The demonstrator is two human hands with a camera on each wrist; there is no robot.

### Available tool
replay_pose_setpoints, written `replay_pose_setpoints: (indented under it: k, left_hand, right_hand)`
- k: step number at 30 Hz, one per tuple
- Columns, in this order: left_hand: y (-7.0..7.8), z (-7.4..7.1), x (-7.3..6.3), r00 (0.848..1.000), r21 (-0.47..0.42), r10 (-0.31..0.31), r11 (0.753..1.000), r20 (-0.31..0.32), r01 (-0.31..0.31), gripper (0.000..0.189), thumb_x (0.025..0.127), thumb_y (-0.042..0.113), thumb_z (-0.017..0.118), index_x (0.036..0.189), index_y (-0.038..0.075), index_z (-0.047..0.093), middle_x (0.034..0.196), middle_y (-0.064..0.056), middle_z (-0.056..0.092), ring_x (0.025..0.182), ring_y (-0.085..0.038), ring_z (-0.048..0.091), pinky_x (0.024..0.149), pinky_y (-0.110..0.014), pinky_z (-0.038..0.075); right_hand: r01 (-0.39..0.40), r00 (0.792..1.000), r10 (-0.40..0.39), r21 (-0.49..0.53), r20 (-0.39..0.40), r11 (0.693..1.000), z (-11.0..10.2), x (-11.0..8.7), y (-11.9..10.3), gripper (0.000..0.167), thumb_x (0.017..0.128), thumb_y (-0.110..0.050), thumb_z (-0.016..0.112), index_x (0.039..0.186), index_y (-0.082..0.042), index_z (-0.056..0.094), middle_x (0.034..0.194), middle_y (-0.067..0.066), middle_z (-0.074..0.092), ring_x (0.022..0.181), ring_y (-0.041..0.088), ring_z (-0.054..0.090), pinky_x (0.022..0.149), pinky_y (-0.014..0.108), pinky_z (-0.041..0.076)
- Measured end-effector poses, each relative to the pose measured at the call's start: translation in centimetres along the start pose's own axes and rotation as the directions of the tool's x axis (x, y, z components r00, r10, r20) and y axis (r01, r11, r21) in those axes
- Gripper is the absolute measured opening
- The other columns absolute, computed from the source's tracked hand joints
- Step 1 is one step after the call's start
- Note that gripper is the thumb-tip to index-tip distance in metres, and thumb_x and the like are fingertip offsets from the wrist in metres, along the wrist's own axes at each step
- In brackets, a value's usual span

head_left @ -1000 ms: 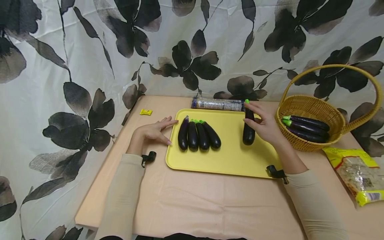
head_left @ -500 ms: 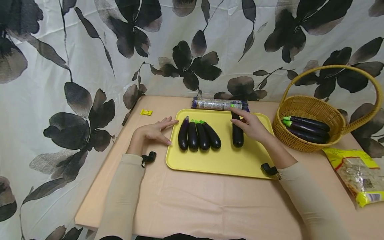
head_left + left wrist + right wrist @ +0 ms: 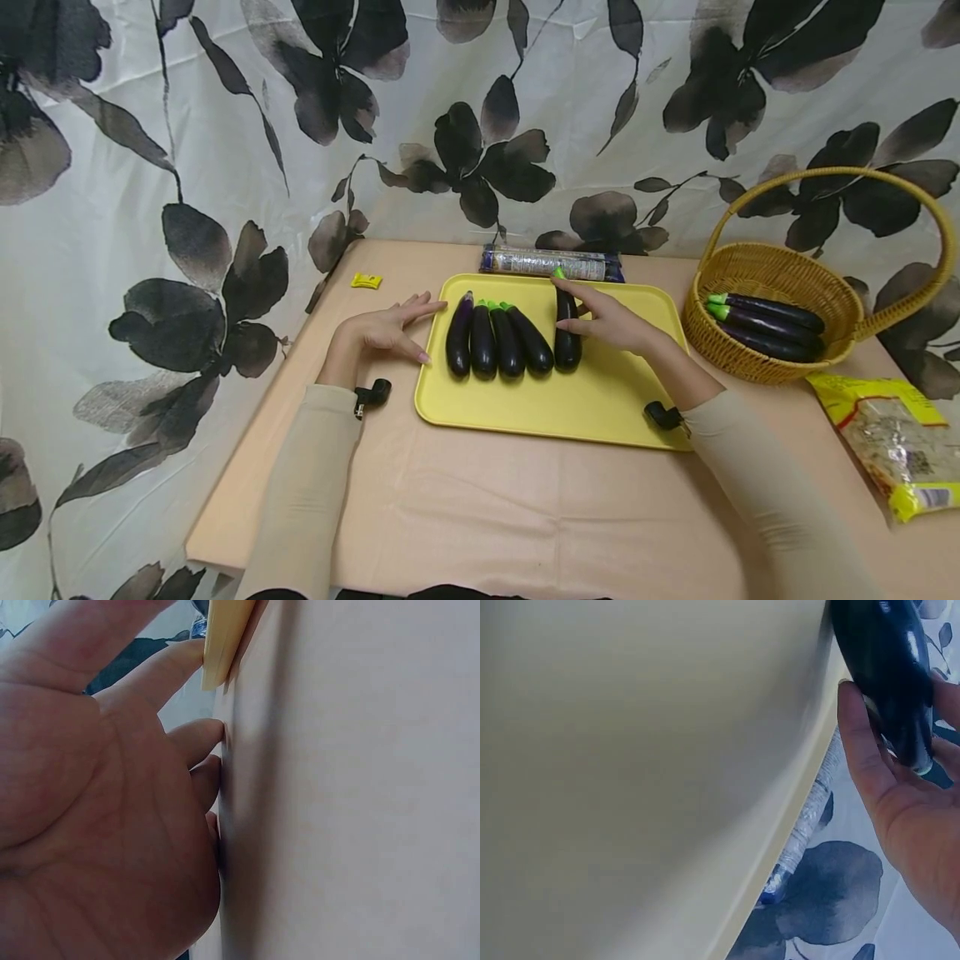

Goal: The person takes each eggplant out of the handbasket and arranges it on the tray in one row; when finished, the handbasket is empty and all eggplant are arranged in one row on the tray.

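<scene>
The right hand (image 3: pixel 615 323) pinches an eggplant (image 3: pixel 568 348) near its stem, presumably to keep it upright in line at three o'clock of four others (image 3: pixel 507 346), while spread left-hand (image 3: pixel 382 327) fingers touch the yellow tray's (image 3: pixel 487 410) nine-o'clock edge, apparently steadying it.

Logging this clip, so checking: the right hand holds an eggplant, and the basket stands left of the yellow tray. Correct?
Not quite: the basket stands right of the yellow tray, as the head view shows. The right hand does hold an eggplant.
</scene>
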State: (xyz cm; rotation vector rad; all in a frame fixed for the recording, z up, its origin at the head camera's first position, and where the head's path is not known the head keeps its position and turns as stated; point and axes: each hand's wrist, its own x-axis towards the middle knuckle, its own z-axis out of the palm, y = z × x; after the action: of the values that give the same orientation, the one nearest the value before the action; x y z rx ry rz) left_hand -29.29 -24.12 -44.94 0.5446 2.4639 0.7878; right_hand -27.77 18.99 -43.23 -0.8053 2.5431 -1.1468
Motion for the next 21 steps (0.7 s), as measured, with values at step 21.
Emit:
replay_pose_setpoints:
  k: [21]
  left_hand:
    - [-0.09,-0.07,0.12,1.0,0.012,-0.001,1.0,0.003,0.001,0.115,0.067,0.056,0.094,0.162,0.045,0.031,0.177,0.0,-0.006,0.161,-0.04,-0.016,0.124,-0.071,-0.007]
  right_hand:
    - [-0.05,0.998,0.049,0.022,0.04,0.999,0.63,0.82,0.62,0.06,0.105,-0.03,0.063,0.159,-0.014,0.043,0.162,0.013,0.043,0.109,0.029,0.064,0.087,0.037,0.054]
